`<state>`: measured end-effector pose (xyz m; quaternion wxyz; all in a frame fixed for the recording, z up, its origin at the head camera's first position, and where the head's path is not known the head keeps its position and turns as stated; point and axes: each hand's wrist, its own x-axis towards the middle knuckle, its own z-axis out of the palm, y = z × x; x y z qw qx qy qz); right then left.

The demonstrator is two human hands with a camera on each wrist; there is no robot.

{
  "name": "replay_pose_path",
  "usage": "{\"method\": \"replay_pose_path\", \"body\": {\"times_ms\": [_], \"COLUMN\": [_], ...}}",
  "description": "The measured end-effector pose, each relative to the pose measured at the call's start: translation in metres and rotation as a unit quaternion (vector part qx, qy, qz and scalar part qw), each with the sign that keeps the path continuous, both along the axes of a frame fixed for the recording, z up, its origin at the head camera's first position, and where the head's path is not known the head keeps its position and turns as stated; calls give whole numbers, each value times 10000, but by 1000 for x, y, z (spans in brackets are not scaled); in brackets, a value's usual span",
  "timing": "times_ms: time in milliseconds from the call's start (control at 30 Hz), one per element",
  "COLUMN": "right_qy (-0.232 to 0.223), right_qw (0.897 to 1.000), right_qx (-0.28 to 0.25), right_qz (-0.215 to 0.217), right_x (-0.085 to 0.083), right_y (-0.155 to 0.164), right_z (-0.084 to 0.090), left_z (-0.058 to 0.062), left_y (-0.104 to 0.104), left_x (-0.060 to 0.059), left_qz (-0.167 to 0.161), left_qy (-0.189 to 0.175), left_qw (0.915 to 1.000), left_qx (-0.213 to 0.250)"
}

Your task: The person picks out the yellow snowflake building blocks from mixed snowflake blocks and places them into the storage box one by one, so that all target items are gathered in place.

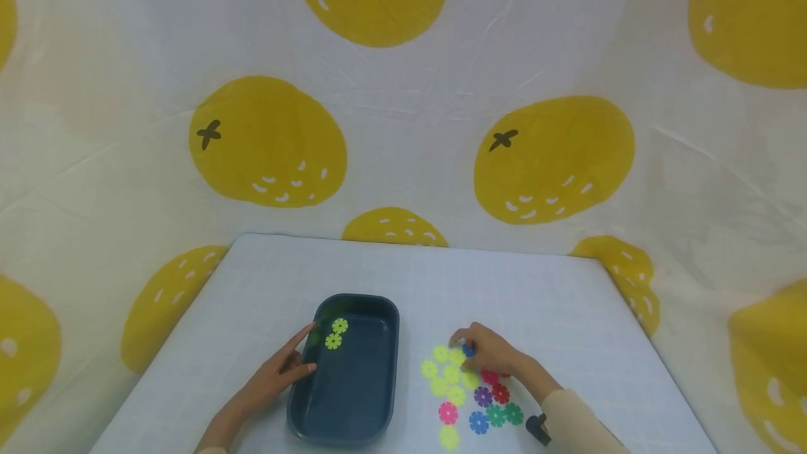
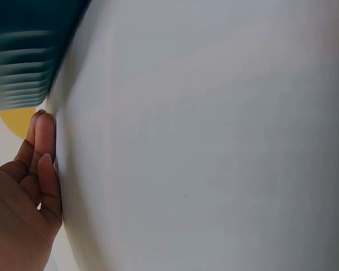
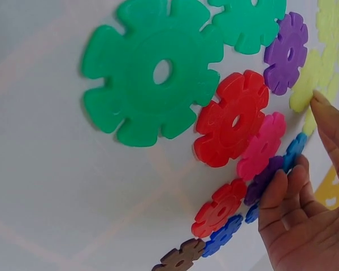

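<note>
My left hand [image 1: 274, 373] rests at the left side of a dark blue-green tray [image 1: 296, 419], its index finger and thumb reaching to the rim. In the left wrist view its other fingers lie low beside the tray's ribbed outer wall. Two yellow notched interlocking discs [image 1: 333, 341] lie inside the tray. Over the loose discs right of the tray is my right hand [image 1: 488, 350], thumb and fingers spread apart. One fingertip comes right at a yellow disc [image 3: 305, 79] in the right wrist view; other fingers overlap a purple disc [image 3: 264, 180] there.
Nearest the right sleeve lie green discs [image 1: 513, 413] and a small black object [image 1: 538, 429]. Red [image 1: 501, 393], pink [image 1: 448, 413] and blue discs [image 1: 478, 422] sit among them. A pale cloth with yellow fruit prints hangs behind the white table [image 1: 284, 265].
</note>
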<state>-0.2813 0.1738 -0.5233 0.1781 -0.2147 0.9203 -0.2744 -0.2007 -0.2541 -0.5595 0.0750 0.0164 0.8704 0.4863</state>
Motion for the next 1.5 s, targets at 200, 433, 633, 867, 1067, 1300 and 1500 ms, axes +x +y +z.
{"method": "replay_pose_path", "body": {"times_ms": [200, 433, 633, 867, 1067, 1300, 1500], "right_qy": [-65, 100, 219, 78, 17, -4, -213], "right_qw": [9999, 9996, 9993, 9997, 9997, 9993, 9946], "right_qx": [-62, -178, -257, -221, -181, -297, -896], "right_qz": [-89, -214, -131, -97, -163, -216, -474], "right_x": [1, 5, 7, 8, 11, 11, 10], "right_y": [0, 0, -2, -4, -5, 1, 2], "right_z": [-1, -5, -5, -8, -8, -14, -8], "left_z": [-2, -3, -2, -1, -1, 0, 1], "left_y": [1, 0, 0, 1, 1, 1, 1], "left_x": [1, 1, 2, 2, 2, 2, 1], "left_qz": [0, -4, 44, 64, 62, 56, 33], "left_qy": [63, 100, 33, -41, -72, -54, -25], "left_qw": [10000, 9999, 10000, 10000, 9999, 10000, 10000], "left_qx": [1, 64, 52, 58, 103, 47, 63]}}
